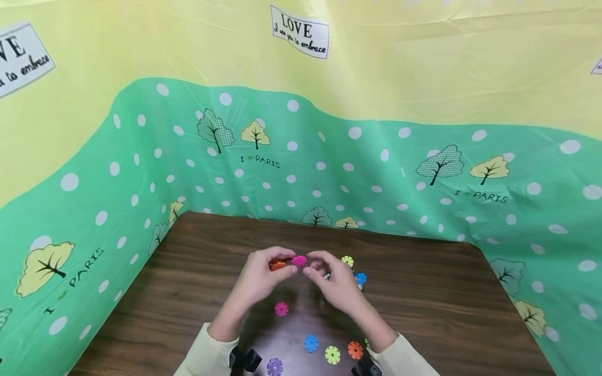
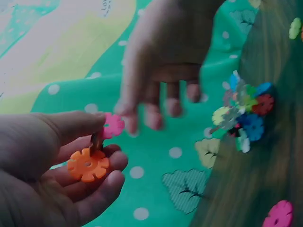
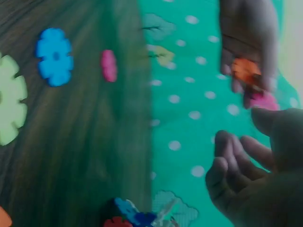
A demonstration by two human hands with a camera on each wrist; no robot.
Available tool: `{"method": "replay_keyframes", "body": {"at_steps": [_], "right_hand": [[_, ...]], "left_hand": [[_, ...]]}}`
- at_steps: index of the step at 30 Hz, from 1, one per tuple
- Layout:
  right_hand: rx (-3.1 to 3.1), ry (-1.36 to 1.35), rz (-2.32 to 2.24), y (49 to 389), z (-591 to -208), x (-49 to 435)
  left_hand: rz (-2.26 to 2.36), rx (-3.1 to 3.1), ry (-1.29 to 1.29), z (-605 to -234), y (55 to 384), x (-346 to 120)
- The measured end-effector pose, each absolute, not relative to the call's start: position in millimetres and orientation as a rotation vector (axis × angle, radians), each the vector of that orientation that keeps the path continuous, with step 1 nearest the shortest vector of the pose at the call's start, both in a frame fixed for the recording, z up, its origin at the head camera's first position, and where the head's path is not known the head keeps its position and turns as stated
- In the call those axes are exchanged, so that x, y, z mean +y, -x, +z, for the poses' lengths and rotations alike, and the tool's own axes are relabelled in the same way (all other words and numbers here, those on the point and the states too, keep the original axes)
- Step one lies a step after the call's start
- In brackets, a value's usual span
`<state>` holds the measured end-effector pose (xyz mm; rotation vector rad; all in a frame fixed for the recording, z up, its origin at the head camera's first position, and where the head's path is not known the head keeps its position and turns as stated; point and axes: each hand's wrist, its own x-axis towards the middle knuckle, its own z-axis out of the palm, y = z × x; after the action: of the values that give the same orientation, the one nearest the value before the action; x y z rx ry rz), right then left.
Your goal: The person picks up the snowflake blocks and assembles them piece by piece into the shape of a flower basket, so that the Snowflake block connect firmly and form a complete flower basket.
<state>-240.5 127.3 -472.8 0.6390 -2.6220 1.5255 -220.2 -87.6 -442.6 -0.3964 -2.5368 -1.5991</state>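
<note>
Near the table's middle my left hand (image 1: pixel 261 274) pinches a small joined piece of notched plastic discs. In the left wrist view a pink disc (image 2: pixel 113 125) sits at its thumb tip, and an orange disc (image 2: pixel 88 164) lies against the fingers. A dark part between those two is hard to make out. My right hand (image 1: pixel 339 282) is just right of the pink disc, thumb and fingers apart. Its fingertips come close to the disc's edge; whether they touch is unclear. Beyond it stands a multicoloured cluster of joined discs (image 2: pixel 253 126), partly hidden in the head view.
Loose discs lie on the brown table (image 1: pixel 188 292) nearer me: pink (image 1: pixel 281 309), blue (image 1: pixel 311 343), yellow-green (image 1: pixel 332 355), orange (image 1: pixel 355 350) and purple (image 1: pixel 275 366). A green and yellow printed cloth (image 1: pixel 385 177) hangs around the table's back and sides.
</note>
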Motion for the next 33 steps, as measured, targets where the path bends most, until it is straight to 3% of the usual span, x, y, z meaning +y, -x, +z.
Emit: {"method": "replay_keyframes", "body": {"at_steps": [9,21,33], "right_hand": [[-2.970,-1.036,1.053,244,-496,96],[-3.145,-1.050,0.712,238,-514,79],[-2.902,-1.017,1.214,242,-505,95]], "left_hand": [[-1.730,-2.421,0.276,-437,221,-100],[-1.780,-2.409,0.354,-439,220,-95],[-1.773,-2.409,0.359,-443,221,-90]]}}
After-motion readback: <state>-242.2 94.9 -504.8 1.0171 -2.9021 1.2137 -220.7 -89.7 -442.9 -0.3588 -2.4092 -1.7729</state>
